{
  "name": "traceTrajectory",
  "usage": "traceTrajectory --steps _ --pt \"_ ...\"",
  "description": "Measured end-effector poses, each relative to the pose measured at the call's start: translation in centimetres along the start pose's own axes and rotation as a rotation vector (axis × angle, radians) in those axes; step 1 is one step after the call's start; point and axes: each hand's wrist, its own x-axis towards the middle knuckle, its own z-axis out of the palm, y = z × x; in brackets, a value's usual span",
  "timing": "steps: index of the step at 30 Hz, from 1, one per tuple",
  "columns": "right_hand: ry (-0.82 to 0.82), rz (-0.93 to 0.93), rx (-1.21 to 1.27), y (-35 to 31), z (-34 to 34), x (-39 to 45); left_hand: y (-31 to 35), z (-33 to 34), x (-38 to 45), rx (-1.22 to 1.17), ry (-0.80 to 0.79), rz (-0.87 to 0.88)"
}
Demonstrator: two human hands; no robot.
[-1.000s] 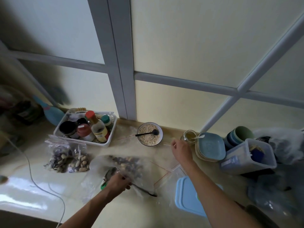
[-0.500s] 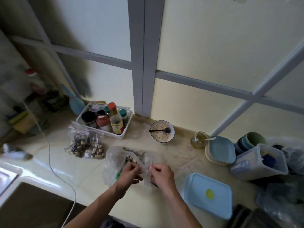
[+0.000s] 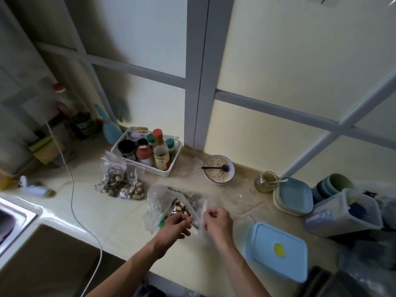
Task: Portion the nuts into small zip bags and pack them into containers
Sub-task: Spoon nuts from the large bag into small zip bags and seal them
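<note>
Both hands meet over the counter (image 3: 120, 219): the left hand (image 3: 176, 224) and the right hand (image 3: 216, 218) each have curled fingers pinching an edge of a small clear zip bag (image 3: 201, 215) held between them — the film is thin and blurred, so its mouth cannot be made out. Just behind the hands lies the big open plastic bag of nuts (image 3: 169, 202), its crumpled rim rising in front of the left fingers. Two filled zip bags (image 3: 123, 185) lie to the left, touching a white basket of sauce bottles (image 3: 147, 152). A bowl of oats (image 3: 218, 169) with a dark spoon (image 3: 215, 167) stands farther back, a glass jar (image 3: 265, 182) beside stacked blue plates (image 3: 293, 196). Near the right forearm sits a blue-lidded container (image 3: 278, 249); a clear lidded tub (image 3: 342, 213) stands behind it. A white cable (image 3: 71, 189) crosses the counter toward the sink (image 3: 15, 217).
</note>
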Motion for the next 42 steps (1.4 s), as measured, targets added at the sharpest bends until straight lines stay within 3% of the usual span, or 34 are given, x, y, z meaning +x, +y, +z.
traceTrajectory --steps 9,11,13,15,18,20,26,34,36,42 --pt "0.726 0.01 -0.391 -0.1 -10.1 9.1 -0.8 -0.3 1.1 0.006 0.079 -0.086" --pt "0.811 -0.098 -0.436 0.0 -10.2 9.9 -0.7 -0.1 1.6 0.0 0.09 -0.097" --pt "0.748 -0.315 -0.505 0.3 -9.2 10.3 -0.4 0.0 2.1 0.003 0.092 -0.103" --pt "0.45 -0.435 -0.547 1.0 -7.1 11.1 -0.1 0.1 2.7 0.009 0.084 -0.112" --pt "-0.059 -0.36 -0.653 3.3 -3.9 12.4 0.5 0.3 3.5 0.032 0.06 -0.125" --pt "-0.18 -0.315 -0.757 5.0 -2.4 13.0 1.1 0.2 3.6 0.041 0.048 -0.128" --pt "-0.058 -0.381 -1.012 5.5 -0.5 12.5 0.9 -0.1 4.7 0.105 0.068 -0.162" --pt "-0.02 -0.418 -1.0 6.3 -0.3 11.2 0.9 0.8 5.6 0.135 0.046 -0.162" --pt "-0.012 -0.345 -0.912 6.4 -0.3 11.2 1.0 1.0 5.6 0.141 0.052 -0.168" --pt "0.279 -0.191 -0.184 2.8 -2.4 9.2 1.3 1.9 4.5 0.107 -0.007 -0.135"
